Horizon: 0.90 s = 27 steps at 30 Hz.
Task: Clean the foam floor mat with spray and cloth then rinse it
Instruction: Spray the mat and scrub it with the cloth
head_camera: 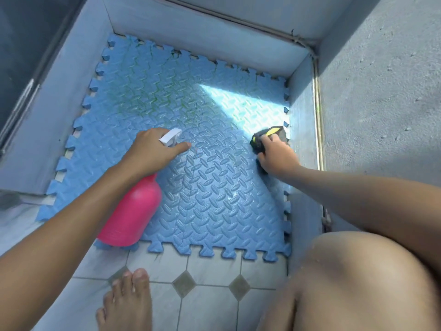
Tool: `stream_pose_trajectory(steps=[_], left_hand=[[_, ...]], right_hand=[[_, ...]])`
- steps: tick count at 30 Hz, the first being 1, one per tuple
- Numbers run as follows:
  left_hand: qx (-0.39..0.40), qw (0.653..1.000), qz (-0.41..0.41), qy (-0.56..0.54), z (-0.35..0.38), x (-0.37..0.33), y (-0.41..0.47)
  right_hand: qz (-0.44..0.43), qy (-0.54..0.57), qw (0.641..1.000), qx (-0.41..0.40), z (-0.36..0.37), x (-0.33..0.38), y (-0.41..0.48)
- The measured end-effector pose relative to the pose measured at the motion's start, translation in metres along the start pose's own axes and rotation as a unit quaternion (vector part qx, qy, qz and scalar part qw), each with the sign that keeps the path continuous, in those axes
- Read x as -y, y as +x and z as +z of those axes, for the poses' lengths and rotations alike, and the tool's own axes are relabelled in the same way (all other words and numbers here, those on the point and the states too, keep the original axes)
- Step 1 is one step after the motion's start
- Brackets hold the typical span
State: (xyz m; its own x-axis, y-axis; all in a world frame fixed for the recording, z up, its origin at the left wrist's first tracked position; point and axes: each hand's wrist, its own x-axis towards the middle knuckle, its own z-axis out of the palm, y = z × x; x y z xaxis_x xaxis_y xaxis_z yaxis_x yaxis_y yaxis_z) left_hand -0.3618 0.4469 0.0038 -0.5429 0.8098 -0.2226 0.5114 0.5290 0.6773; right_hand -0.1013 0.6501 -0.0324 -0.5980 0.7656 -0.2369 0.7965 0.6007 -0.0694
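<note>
Tiled floor, pale with dark diamond insets, runs into a walled grey corner; grey wall on the right, low ledge on the left. Foam floor mat lies flat in that corner, far and right edges against the walls, near edge on the tiles.

Progress, my read: spray-and-wipe stage, mid-way. Rinse not started; no water source or bucket in view.

- Left hand is wrapped around the neck of the pink spray bottle, index finger stretched forward past the white trigger head. Bottle is held over the mat's near-left part, nozzle pointing toward the centre. Can't tell if the trigger is being pressed.
- Right hand is clamped on a dark cloth with yellow trim, pressing it onto the mat's right edge, just beside the wall.

Mat condition:
- Blue interlocking tiles, raised diamond-plate pattern, jigsaw teeth around the rim.
- Far-left area shows greenish staining in the grooves, so that zone probably still needs scrubbing.
- Near half looks cleaner, with a slight wet sheen.
- Sunlit patch at far right washes out detail; faint green visible there too.

Bare foot and knee sit near, on the tiles, off the mat.
</note>
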Motion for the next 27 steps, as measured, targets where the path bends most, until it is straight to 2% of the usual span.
stream_pose_trajectory(steps=[1, 3, 5, 7, 8, 9, 10, 12, 15, 16, 18, 19, 21, 24, 25, 27], left_hand=[[-0.01, 1.0, -0.007, -0.001, -0.003, 0.003, 0.001], [-0.035, 0.999, -0.034, -0.019, -0.011, 0.011, 0.003], [-0.056, 0.996, -0.066, -0.028, -0.016, 0.015, 0.003], [-0.063, 0.994, -0.077, -0.033, -0.019, 0.015, 0.003], [-0.064, 0.994, -0.08, -0.04, -0.019, 0.016, 0.003], [-0.065, 0.993, -0.081, -0.048, -0.019, 0.016, 0.003], [-0.066, 0.993, -0.081, -0.057, -0.02, 0.016, 0.003], [-0.067, 0.992, -0.08, -0.065, -0.021, 0.017, 0.002], [-0.064, 0.993, -0.078, -0.062, -0.022, 0.013, -0.001], [-0.064, 0.993, -0.076, -0.057, -0.022, 0.012, -0.002], [-0.056, 0.995, -0.067, -0.042, -0.021, 0.008, -0.002], [-0.052, 0.996, -0.061, -0.037, -0.02, 0.006, -0.002], [-0.044, 0.997, -0.051, -0.029, -0.017, 0.003, -0.001], [-0.037, 0.998, -0.043, -0.021, -0.014, 0.001, 0.0], [-0.037, 0.998, -0.042, -0.02, -0.013, 0.001, 0.0], [-0.04, 0.998, -0.044, -0.024, -0.013, 0.003, 0.0]], right_hand=[[-0.045, -0.001, 0.999, 0.002, 0.007, 0.013, -0.011], [-0.202, 0.012, 0.979, 0.033, 0.017, 0.045, -0.041], [-0.391, 0.031, 0.913, 0.109, 0.028, 0.075, -0.068], [-0.552, 0.01, 0.819, 0.158, 0.046, 0.099, -0.086], [-0.597, 0.008, 0.786, 0.159, 0.054, 0.106, -0.087], [-0.615, 0.021, 0.774, 0.15, 0.058, 0.111, -0.084], [-0.612, 0.043, 0.778, 0.131, 0.059, 0.115, -0.075], [-0.549, 0.075, 0.829, 0.077, 0.055, 0.117, -0.047], [-0.33, 0.08, 0.941, -0.009, 0.038, 0.096, -0.001], [-0.258, 0.079, 0.963, -0.02, 0.033, 0.088, 0.009], [-0.164, 0.076, 0.983, -0.023, 0.028, 0.078, 0.015], [-0.155, 0.062, 0.986, -0.024, 0.028, 0.079, 0.011], [-0.213, 0.046, 0.976, -0.013, 0.03, 0.088, -0.007], [-0.363, 0.1, 0.923, 0.081, 0.03, 0.11, -0.044], [-0.384, 0.133, 0.906, 0.119, 0.027, 0.117, -0.055], [-0.327, 0.241, 0.904, 0.135, 0.014, 0.132, -0.06]])
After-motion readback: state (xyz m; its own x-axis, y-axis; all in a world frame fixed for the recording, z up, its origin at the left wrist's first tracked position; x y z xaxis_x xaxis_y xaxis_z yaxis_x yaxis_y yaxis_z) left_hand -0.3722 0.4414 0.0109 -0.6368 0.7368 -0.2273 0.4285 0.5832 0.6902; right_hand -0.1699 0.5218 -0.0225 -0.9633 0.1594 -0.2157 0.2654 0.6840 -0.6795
